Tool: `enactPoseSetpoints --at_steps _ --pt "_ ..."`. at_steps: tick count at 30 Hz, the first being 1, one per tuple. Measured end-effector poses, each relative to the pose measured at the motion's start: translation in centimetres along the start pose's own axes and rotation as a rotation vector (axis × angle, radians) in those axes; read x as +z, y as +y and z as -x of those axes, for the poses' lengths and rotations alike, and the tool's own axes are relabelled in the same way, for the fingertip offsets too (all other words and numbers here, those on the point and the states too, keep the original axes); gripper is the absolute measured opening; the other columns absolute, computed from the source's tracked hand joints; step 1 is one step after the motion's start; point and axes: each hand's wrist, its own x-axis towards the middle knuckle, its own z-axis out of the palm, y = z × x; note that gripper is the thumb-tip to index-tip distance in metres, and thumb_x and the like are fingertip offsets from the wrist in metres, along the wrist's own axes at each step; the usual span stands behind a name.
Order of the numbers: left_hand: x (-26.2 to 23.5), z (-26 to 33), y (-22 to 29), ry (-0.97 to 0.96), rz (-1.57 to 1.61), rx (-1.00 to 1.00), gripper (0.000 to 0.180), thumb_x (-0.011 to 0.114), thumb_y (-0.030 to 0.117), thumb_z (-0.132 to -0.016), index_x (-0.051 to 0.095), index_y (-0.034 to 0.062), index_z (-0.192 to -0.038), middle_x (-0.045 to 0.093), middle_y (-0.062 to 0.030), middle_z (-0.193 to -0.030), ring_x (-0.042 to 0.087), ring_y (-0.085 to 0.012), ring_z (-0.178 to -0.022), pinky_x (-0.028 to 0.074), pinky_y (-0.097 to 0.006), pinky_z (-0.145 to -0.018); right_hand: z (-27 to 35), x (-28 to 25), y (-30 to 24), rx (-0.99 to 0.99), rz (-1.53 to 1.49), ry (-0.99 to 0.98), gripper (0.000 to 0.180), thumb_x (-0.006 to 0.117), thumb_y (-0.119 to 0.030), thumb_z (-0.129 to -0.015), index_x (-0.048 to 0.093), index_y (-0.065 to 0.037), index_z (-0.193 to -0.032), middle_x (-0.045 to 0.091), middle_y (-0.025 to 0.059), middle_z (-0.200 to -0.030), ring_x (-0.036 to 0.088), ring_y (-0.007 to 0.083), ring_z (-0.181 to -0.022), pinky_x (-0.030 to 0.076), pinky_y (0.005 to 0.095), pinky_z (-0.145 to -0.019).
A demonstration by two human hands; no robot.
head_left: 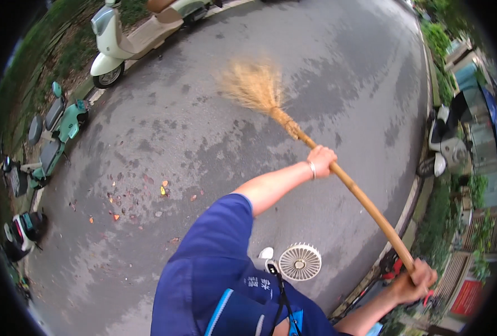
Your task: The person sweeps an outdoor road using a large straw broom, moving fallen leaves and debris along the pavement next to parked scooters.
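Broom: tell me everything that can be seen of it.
The broom has a long, smooth, yellow-brown handle that looks like bamboo or wood, and a fan of straw-coloured bristles, bound into a narrow neck. It slants from lower right to upper middle over the grey road. The left hand grips the handle not far above the neck; the right hand grips it near the top end. The bristles are blurred, so whether they touch the road is unclear.
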Motion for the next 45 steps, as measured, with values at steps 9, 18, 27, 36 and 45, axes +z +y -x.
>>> enactPoseSetpoints --at_steps 9,18,27,36,45 --pt "-6.5 16.4 -14.2 0.393 -0.012 -0.234 0.022 0.069 0.012 -0.062 0.056 0.0103 -0.079 0.057 -0.0040 -0.079 0.055 -0.0291 -0.085 0.042 -0.040 -0.077 1.0 13.2 13.6 0.228 -0.043 -0.448 0.014 0.055 -0.008 -0.084 0.056 -0.008 -0.098 0.037 -0.0015 -0.057 0.041 0.0127 -0.055 0.044 0.0378 -0.072" --pt "-10.6 56.6 -5.8 0.002 -0.376 -0.839 0.014 0.072 0.019 -0.059 0.061 0.0126 -0.064 0.062 -0.0083 -0.071 0.060 -0.0289 -0.074 0.047 -0.041 -0.070 23.7 11.8 10.6 0.809 -0.292 -0.249 0.013 0.060 -0.007 -0.078 0.056 -0.008 -0.090 0.044 0.0016 -0.058 0.047 0.0155 -0.054 0.051 0.0468 -0.072" --pt "-0.3 56.8 27.3 -0.278 0.189 0.106 0.028 0.072 0.032 -0.056 0.055 0.0127 -0.067 0.056 -0.0100 -0.072 0.058 -0.0331 -0.069 0.045 -0.046 -0.058 34.5 -18.1 -33.9 0.285 0.079 0.396 0.010 0.051 0.001 -0.075 0.045 -0.005 -0.080 0.032 -0.0027 -0.056 0.032 0.0091 -0.046 0.032 0.0256 -0.054" --pt "14.8 55.5 38.8 -0.371 0.387 0.213 0.028 0.072 0.040 -0.064 0.062 0.0146 -0.070 0.063 -0.0068 -0.074 0.060 -0.0297 -0.080 0.047 -0.043 -0.067 48.3 -4.9 -51.2 -0.265 0.436 0.285 0.007 0.048 -0.005 -0.081 0.046 -0.010 -0.076 0.023 -0.0047 -0.047 0.028 0.0109 -0.039 0.034 0.0316 -0.047" --pt "-0.6 86.5 29.8 -0.082 0.322 -0.159 0.019 0.071 0.023 -0.055 0.057 0.0139 -0.064 0.056 -0.0062 -0.065 0.055 -0.0293 -0.068 0.042 -0.043 -0.062 54.0 -3.7 -47.6 0.123 0.074 -0.016 0.011 0.048 -0.003 -0.085 0.051 -0.008 -0.076 0.036 -0.0050 -0.051 0.029 0.0045 -0.040 0.025 0.0210 -0.037"
